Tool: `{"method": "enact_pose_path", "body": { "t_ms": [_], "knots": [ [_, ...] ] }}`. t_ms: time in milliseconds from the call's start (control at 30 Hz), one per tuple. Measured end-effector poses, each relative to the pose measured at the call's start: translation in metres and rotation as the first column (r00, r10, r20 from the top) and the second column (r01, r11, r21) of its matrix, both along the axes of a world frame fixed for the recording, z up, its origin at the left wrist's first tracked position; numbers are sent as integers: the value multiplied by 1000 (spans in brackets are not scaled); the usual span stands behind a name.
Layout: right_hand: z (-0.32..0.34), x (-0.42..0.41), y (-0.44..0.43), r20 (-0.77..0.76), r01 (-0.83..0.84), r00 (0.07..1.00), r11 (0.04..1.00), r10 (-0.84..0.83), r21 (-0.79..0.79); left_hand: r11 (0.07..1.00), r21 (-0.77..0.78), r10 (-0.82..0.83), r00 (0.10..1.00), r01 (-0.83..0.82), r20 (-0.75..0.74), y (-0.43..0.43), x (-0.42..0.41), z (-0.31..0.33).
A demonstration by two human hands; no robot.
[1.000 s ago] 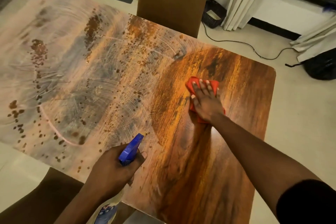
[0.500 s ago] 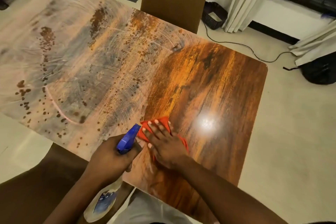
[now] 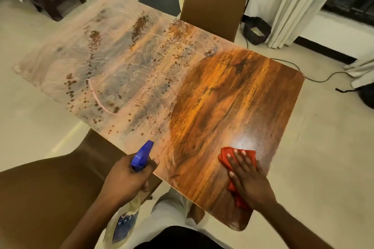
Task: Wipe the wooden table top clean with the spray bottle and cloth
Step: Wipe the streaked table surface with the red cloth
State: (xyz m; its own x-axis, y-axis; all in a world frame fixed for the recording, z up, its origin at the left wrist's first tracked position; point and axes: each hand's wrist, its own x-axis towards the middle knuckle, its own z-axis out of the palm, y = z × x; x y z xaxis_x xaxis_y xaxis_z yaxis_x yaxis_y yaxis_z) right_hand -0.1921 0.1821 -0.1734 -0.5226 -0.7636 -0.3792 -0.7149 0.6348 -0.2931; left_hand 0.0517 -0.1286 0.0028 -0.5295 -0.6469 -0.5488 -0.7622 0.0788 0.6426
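The wooden table top (image 3: 222, 97) fills the middle of the view. Its right part shines clean and dark orange; its left part is covered with whitish smears and brown droplets. My right hand (image 3: 250, 180) lies flat with straight fingers on a red cloth (image 3: 224, 155), pressing it onto the table near the front right corner. My left hand (image 3: 125, 180) grips a spray bottle (image 3: 141, 155) with a blue nozzle, held at the table's near edge; the clear bottle body hangs below the hand.
A brown chair (image 3: 214, 2) stands at the far side of the table, another brown chair (image 3: 50, 188) at the near left. White curtains (image 3: 293, 2), a black basket (image 3: 256, 30) and a cable (image 3: 323, 79) lie on the floor to the right.
My right hand has slid the red cloth from beside the spray bottle rightward to the front right corner. My left hand holds the bottle in about the same place.
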Motion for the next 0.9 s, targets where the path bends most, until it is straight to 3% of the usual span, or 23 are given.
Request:
{"method": "enact_pose_path", "body": {
  "t_ms": [167, 267, 433, 600, 900],
  "knots": [
    [6, -37, -45, -26, 170, 985, 985, -170, 38, 998, -6, 57, 998, -57, -20, 18, 31, 10],
    [13, -38, -96, 11, 168, 986, 983, -169, 77, 995, -6, 100, 995, -100, -22, 25, 45, 14],
    [22, 4, -189, 51, -105, 994, 990, 101, 92, 987, 21, 158, 986, -157, -47, 26, 62, 20],
    [19, 89, -250, 54, -402, 915, 914, 399, 47, 986, -20, 164, 985, -166, -52, 16, 70, 17],
    [-2, 141, -181, 0, -580, 813, 811, 582, -73, 991, -49, 118, 990, -122, -73, -13, 66, 6]
  ]
}}
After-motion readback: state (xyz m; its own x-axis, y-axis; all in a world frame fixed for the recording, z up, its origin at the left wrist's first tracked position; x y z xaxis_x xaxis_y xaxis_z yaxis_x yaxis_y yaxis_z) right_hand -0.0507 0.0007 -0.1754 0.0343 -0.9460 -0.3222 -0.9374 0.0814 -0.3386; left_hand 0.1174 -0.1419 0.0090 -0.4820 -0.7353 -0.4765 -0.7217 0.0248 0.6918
